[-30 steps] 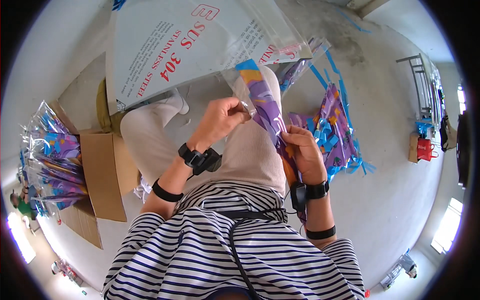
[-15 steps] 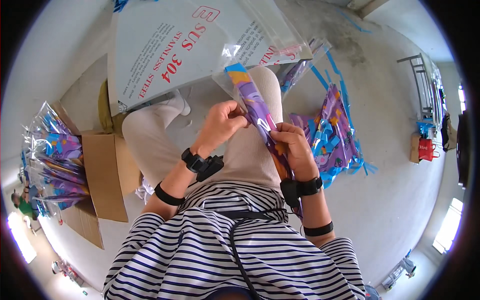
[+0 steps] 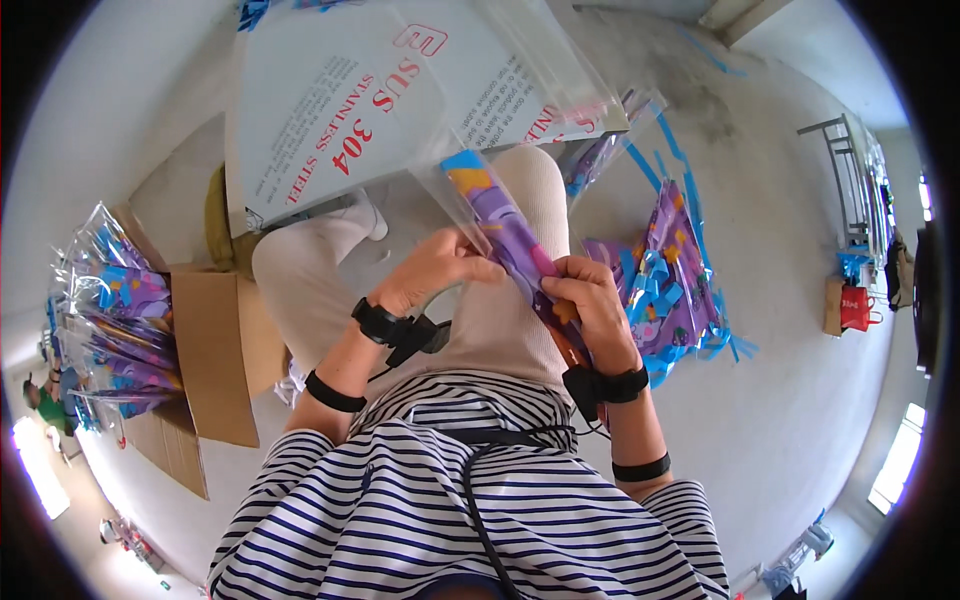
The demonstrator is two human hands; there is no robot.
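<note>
A long, folded purple sheet [image 3: 496, 218] with blue, yellow and pink print slants over my lap, its far end inside a clear plastic sleeve [image 3: 437, 192]. My right hand [image 3: 598, 308] grips the sheet's near part, thumb on top. On the sheet's left side, my left hand [image 3: 430, 272] is closed at the sleeve's edge, its fingertips partly hidden behind the plastic. The lower end of the sheet passes under my right hand and wrist. What it is made into cannot be made out.
Ahead stands a metal-topped table [image 3: 300, 110] with clear plastic on it. To the left, an open cardboard box [image 3: 215, 350] holds several bagged purple items [image 3: 130, 330]. Purple sheets with blue strips [image 3: 660, 275] lie right of my knee. A red bag [image 3: 857, 308] sits farther right.
My left hand has turned slightly, its thumb now stretched toward the sheet. The folded sheet has shifted a little down and left at its far end. My right hand keeps its grip.
</note>
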